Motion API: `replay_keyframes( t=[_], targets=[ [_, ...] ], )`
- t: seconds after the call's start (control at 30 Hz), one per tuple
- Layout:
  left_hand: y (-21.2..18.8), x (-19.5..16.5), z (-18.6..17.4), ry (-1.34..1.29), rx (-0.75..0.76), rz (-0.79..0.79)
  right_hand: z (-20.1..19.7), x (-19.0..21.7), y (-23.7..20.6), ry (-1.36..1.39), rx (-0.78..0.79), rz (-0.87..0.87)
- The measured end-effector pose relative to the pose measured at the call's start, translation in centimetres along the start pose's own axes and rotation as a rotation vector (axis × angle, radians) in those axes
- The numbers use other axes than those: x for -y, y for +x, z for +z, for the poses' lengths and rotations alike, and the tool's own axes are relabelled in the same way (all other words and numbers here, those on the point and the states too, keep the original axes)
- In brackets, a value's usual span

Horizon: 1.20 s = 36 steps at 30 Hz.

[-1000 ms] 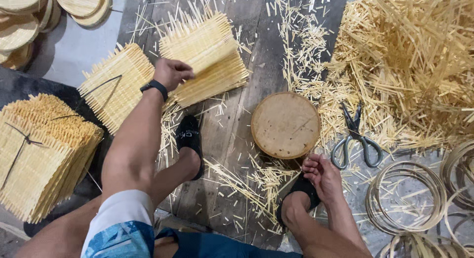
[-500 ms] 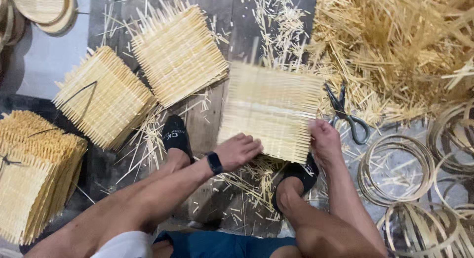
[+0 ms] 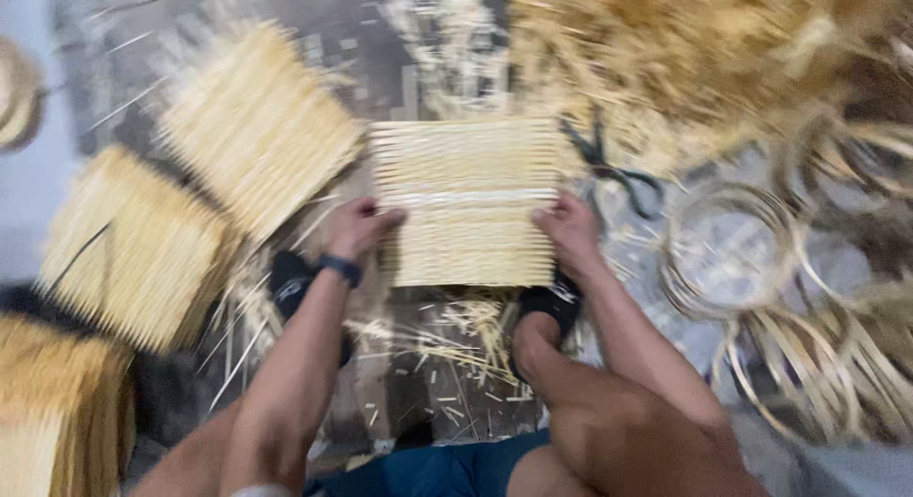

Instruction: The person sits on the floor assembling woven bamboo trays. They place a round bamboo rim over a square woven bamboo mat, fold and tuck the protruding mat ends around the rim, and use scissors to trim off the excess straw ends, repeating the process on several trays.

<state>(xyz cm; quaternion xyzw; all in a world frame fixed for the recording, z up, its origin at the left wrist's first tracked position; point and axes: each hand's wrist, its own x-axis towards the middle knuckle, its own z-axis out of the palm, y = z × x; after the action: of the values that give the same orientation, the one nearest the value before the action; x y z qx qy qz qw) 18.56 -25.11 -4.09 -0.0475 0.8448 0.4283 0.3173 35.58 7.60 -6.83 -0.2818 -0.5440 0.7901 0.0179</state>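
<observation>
Left hand point(image 3: 357, 228), right hand point(image 3: 571, 233) grip woven mat point(image 3: 466, 202) edges, fingers curled.

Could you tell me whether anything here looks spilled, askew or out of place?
Yes: loose bamboo slivers lie scattered on the floor between the feet, below the square woven mat that the left hand and right hand grip by its edges.
</observation>
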Motion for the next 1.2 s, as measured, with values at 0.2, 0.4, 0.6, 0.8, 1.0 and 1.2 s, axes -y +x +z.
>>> replay_keyframes(
  t=[0.2,0.4,0.6,0.8,1.0,1.2],
  targets=[
    [-3.8,-1.8,0.6,-0.222,-0.092,-0.132,-6.4,2.4,-4.0,-0.416,-0.434,-0.219],
    [-4.5,-1.6,1.4,-0.232,-0.103,-0.013,-19.0,3.1,-9.5,-1.414,-0.531,-0.044],
    [-5.7,-1.5,-0.6,0.062,-0.451,0.249,-20.2,1.7,-12.6,-1.18,-0.543,-0.115],
    [-10.6,-7.1,-2.2,0.035,-0.658,0.549,-17.8,9.6,-16.1,-1.092,-0.82,-0.364],
    [-18.7,-17.4,7.8,-0.141,-0.001,0.834,-11.0,19.6,-19.7,-0.363,-0.681,-0.395],
    [-26.8,-24.1,15.1,-0.715,0.363,0.62,0.0,26.9,-23.0,-1.056,-0.039,-0.897]
  ],
)
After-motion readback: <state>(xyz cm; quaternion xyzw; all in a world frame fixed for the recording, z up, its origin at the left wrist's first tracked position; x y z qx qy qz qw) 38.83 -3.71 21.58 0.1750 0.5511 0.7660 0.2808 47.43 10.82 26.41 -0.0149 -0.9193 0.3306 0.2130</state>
